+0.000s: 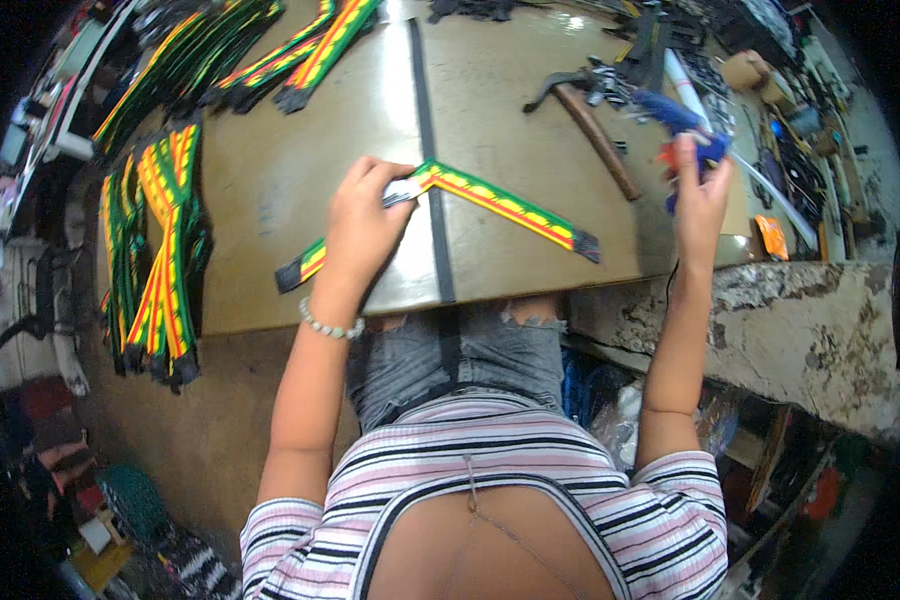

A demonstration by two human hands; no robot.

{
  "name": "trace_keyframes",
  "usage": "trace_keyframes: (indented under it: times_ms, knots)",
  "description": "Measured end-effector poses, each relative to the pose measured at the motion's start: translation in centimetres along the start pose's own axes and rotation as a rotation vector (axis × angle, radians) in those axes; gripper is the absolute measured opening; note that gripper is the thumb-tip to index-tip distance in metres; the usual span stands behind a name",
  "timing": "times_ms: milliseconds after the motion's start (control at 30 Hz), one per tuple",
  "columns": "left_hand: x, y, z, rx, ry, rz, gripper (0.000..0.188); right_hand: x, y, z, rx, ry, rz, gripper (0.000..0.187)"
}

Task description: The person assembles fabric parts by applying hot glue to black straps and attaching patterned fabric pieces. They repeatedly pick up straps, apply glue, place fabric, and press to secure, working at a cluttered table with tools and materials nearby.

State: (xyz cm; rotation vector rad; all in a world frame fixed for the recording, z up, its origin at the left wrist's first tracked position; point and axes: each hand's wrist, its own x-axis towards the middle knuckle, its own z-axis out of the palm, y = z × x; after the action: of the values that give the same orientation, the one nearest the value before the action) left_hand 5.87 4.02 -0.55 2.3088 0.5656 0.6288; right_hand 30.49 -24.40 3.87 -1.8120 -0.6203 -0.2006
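Note:
A striped strap (pixel 515 212) in green, yellow and red lies bent into a V on the table, its peak upward and both ends dark. At that peak, my left hand (pixel 362 215) pinches the strap. A small whitish-grey piece (pixel 402 191) shows by its fingertips; its kind is unclear. The strap's left arm runs partly beneath my wrist. Off to the right, my right hand (pixel 703 205) is closed around a blue glue gun (pixel 710 150) with an orange-red trigger, raised over the table's right side. Motion blurs the gun, and a thin cord hangs below the hand.
A hammer (pixel 598 140) with a wooden handle lies left of the glue gun. Striped straps (pixel 165 250) are piled at the left and far left. Black buckles and straps (pixel 650 50) clutter the far right. A dark strip (pixel 428 120) crosses the table (pixel 310 150). An orange packet (pixel 771 238) sits at right.

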Motion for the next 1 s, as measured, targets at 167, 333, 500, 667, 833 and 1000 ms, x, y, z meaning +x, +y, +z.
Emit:
trace_keyframes:
  times_ms: [167,333,500,667,833,1000]
  knots:
    - [0.0,0.3,-0.2,0.001,-0.021,0.01,0.031,2.4,8.2,-10.3,-0.838,0.334,0.337,0.06]
    - [-1.1,1.1,-0.3,-0.026,-0.057,-0.027,0.031,1.2,2.2,-11.5,-1.164,-0.001,0.397,0.047]
    - [-2.1,2.1,-0.1,-0.015,-0.051,-0.02,0.033,3.5,2.9,-0.5,-0.459,-0.482,-0.259,0.026]
    - [-2.9,2.5,0.0,-0.007,-0.018,-0.049,0.028,5.7,4.5,1.2,-0.484,-0.505,-0.157,0.015]
    - [-3.0,1.9,0.2,0.01,-0.011,0.008,0.035,4.0,2.6,0.5,-0.366,-0.154,-0.219,0.013]
    - [-3.4,2.2,0.4,0.017,-0.007,0.019,0.033,3.8,3.7,0.9,-0.565,-0.13,-0.178,0.013]
